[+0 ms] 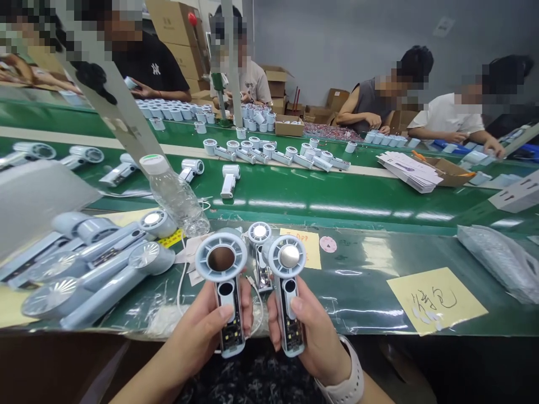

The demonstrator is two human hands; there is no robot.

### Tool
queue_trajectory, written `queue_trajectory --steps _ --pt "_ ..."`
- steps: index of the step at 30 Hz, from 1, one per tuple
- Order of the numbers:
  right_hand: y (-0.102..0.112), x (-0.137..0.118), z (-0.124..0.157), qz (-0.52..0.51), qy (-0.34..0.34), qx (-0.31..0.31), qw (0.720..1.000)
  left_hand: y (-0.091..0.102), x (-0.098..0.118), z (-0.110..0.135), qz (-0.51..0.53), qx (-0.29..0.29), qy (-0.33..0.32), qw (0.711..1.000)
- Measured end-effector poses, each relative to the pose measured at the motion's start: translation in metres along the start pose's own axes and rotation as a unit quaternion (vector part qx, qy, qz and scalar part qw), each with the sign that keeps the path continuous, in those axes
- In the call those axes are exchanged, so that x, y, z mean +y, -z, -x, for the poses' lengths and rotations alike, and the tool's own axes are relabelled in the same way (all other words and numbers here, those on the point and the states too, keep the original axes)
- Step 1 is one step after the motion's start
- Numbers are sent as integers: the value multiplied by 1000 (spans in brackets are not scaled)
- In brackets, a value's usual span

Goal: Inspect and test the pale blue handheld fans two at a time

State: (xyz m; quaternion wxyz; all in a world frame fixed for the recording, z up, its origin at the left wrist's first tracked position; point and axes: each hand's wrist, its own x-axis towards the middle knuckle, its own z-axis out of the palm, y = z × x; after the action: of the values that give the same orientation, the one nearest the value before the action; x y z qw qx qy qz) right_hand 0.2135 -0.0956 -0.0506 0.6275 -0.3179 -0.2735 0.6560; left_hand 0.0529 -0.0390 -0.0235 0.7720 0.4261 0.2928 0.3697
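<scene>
Gripping handheld fans point(223, 286) point(287, 286) in both hands point(197, 331) point(309, 336)

Just past the fingers point(297, 307), a yellow note point(305, 252) reads roughly "DPP"; right of them, a paler note point(435, 300) has unclear handwriting; far ahead, a black shirt point(168, 67) shows "NY".

A plain grey wall point(337, 39) closes the far side of the workroom, with stacked cardboard cartons point(172, 33) near it. Long green assembly benches point(337, 193) run across the room, their glossy surfaces showing bright streaks of overhead light.
</scene>
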Motion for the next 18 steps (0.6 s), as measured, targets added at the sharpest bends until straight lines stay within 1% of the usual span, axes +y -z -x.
queue_trajectory --steps 3,7,11,13,15,18 --pt "0 1 0 -8 -8 6 1000 1 -2 0 23 11 -6 1000" --pt "0 5 0 -17 -11 19 1000 8 -4 -2 15 -15 -9 1000" --pt "2 5 0 -20 1 16 1000 10 -5 -3 9 -3 -7 1000" --pt "4 4 1 1 5 16 1000 10 -6 -3 0 1 -9 1000" --pt "6 3 1 20 10 29 999 11 -9 -4 -21 7 -15 1000" --pt "8 2 0 -9 7 45 999 12 -13 -5 -52 14 -14 998"
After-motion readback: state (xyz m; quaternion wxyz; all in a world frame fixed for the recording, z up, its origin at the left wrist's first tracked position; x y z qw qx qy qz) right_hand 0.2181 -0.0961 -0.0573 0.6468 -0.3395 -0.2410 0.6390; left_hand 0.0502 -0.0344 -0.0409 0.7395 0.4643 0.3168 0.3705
